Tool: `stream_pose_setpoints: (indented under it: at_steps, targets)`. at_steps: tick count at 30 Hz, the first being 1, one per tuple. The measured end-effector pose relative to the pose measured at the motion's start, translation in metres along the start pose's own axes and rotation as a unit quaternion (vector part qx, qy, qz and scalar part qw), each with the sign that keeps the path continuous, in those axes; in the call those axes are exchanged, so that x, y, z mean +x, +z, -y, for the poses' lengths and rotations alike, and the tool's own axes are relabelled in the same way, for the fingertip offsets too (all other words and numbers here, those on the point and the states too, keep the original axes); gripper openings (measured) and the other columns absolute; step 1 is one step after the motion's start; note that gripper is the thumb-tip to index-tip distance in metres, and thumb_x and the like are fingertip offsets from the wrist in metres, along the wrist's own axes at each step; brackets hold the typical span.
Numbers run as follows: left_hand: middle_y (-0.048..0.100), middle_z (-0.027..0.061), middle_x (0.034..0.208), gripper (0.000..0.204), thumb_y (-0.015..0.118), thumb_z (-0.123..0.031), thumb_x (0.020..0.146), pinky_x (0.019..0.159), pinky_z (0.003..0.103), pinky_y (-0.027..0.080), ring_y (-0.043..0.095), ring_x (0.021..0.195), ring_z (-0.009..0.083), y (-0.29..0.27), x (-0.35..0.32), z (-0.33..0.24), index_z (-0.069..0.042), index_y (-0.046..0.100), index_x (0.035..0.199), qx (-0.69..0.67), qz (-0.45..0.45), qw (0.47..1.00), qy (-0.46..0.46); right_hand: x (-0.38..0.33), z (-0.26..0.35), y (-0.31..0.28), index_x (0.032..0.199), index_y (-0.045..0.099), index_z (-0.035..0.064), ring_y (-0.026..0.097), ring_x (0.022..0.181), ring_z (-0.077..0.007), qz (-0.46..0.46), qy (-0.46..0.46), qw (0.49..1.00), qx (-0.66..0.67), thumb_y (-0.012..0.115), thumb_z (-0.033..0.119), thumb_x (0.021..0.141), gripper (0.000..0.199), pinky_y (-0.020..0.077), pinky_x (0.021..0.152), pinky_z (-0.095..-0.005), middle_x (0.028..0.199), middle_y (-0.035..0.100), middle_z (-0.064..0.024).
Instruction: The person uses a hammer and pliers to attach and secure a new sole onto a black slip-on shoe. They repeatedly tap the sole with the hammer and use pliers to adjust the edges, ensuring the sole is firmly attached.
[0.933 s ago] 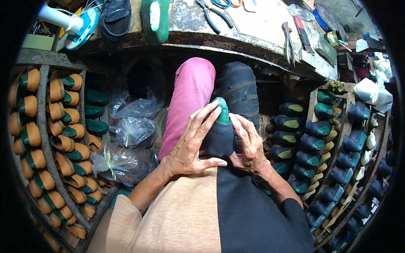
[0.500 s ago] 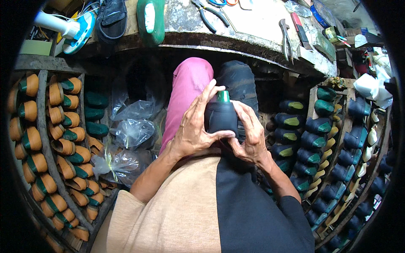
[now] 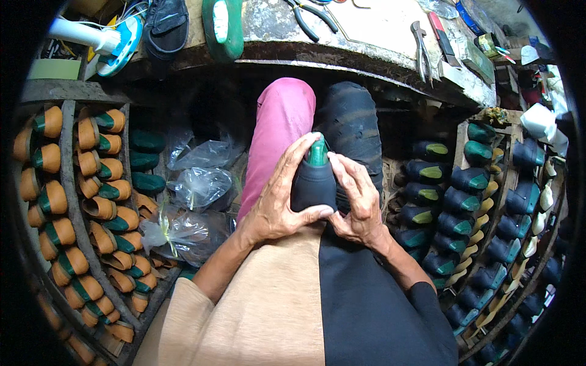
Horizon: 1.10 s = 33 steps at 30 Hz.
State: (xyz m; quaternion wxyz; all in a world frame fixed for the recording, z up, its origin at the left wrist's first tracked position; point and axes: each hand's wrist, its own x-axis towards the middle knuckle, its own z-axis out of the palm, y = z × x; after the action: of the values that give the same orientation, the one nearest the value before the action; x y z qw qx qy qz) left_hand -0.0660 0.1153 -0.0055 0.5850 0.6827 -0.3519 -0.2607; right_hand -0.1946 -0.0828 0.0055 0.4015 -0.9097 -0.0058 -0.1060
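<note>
In front of my lap I hold a black shoe upper (image 3: 313,190) stretched over a green shoe last (image 3: 317,152). The green of the last sticks out at the far end, away from me. My left hand (image 3: 278,198) is closed round its left side, with the thumb across the near end and the fingertips up by the green part. On the right side my right hand (image 3: 357,198) grips it, fingers along the edge and thumb low at the near end. The underside is hidden.
Ahead stands a worn workbench (image 3: 366,46) with pliers (image 3: 311,21), pincers (image 3: 421,52), a red-handled tool (image 3: 442,36), a green last (image 3: 223,30) and a black shoe (image 3: 166,27). Racks of tan shoes (image 3: 116,216) and dark shoes (image 3: 458,201) flank me, with plastic bags (image 3: 198,186) at left.
The shoe upper has tipped, so more of the green last shows at its far end. Both hands keep hold, their fingers shifted slightly along the sides. The whole view has moved a little.
</note>
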Motion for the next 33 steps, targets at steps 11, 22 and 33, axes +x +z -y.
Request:
stream_pose_setpoints:
  at_steps: [11, 22, 33]
  targets:
    - [0.057, 0.0225, 0.166, 0.072, 0.083, -0.024, 0.103, 0.136, 0.050, 0.035, 0.047, 0.164, 0.0389, 0.035, 0.019, -0.009, -0.002, 0.052, 0.164, -0.011, -0.077, 0.996, -0.051, -0.020, -0.004, 0.006, 0.164, 0.055, -0.0085, 0.064, 0.142, -0.0515, -0.030, -0.001, 0.999, 0.025, 0.086, 0.013, 0.081, 0.091, 0.0539, 0.121, -0.0553, 0.162, 0.060, -0.0302]
    - [0.059, 0.0238, 0.159, 0.057, 0.081, -0.022, 0.105, 0.132, 0.051, 0.040, 0.055, 0.156, 0.0408, 0.046, 0.023, -0.006, -0.003, 0.059, 0.154, -0.012, -0.120, 0.992, -0.047, -0.020, -0.009, 0.006, 0.161, 0.057, -0.0080, 0.066, 0.141, -0.0512, -0.047, -0.003, 0.998, 0.034, 0.089, 0.012, 0.080, 0.089, 0.0555, 0.119, -0.0550, 0.160, 0.063, -0.0302]
    - [0.059, 0.0254, 0.158, 0.056, 0.081, -0.022, 0.105, 0.131, 0.052, 0.041, 0.055, 0.154, 0.0416, 0.045, 0.024, -0.004, -0.004, 0.059, 0.154, -0.016, -0.118, 0.991, -0.060, -0.019, -0.009, 0.009, 0.162, 0.057, -0.0078, 0.066, 0.139, -0.0539, -0.047, -0.006, 0.998, 0.029, 0.089, 0.017, 0.086, 0.087, 0.0564, 0.117, -0.0575, 0.158, 0.063, -0.0321]
